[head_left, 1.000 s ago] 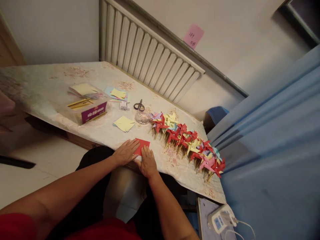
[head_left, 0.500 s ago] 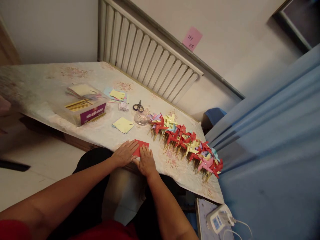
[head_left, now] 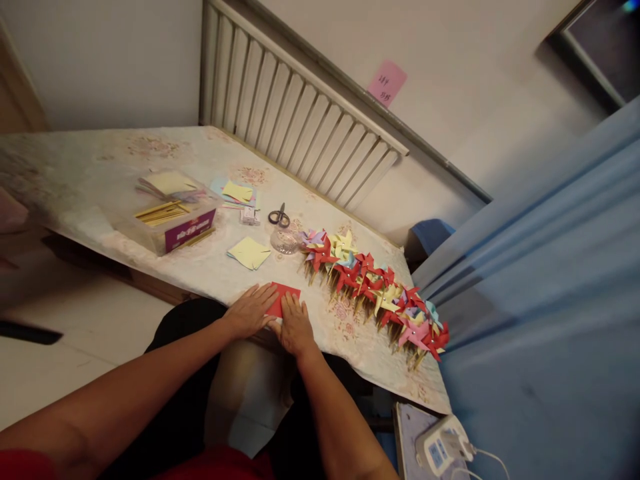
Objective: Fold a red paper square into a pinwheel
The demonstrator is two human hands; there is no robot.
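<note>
A square of red paper (head_left: 285, 293) lies at the table's near edge, under both of my hands. My left hand (head_left: 249, 311) rests flat on its left side, fingers stretched out. My right hand (head_left: 295, 325) lies on its lower right part with the fingers extended and the thumb toward the left hand. The paper's lower part is hidden beneath the hands. Just beyond it sits a small stack of yellow paper squares (head_left: 249, 253) with slits cut in from the corners. A clear round dish (head_left: 286, 241) and black-handled scissors (head_left: 279, 216) are farther back.
Several paper pinwheels on sticks (head_left: 370, 280) stretch along the table's right side. To the left stands a clear plastic box (head_left: 145, 235) with sticks and paper. Behind it are a small box (head_left: 249, 215) and more cut paper (head_left: 237, 192). A radiator (head_left: 290, 100) lines the wall.
Both hands stay on the red paper with almost no movement. The whole view has shifted slightly down and to the right.
</note>
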